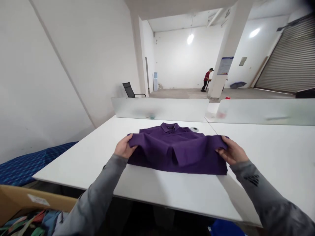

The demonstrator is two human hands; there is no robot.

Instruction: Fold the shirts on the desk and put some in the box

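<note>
The bare-handed left grip point(125, 146) and right grip point(232, 150) each pinch a raised end of the purple cloth, collared shirt point(157, 152) on the smooth white bench point(98, 154); holding both level and drawing outward evenly should straighten the sagging middle. Beyond, the pointed purple collar point(164, 127) is best left flat and centred.

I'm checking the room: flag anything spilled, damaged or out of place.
What looks like an open umbrella lies on the floor right of the pillar, an odd spot for one. Around the purple shirt, no spill or damage stands out.
</note>
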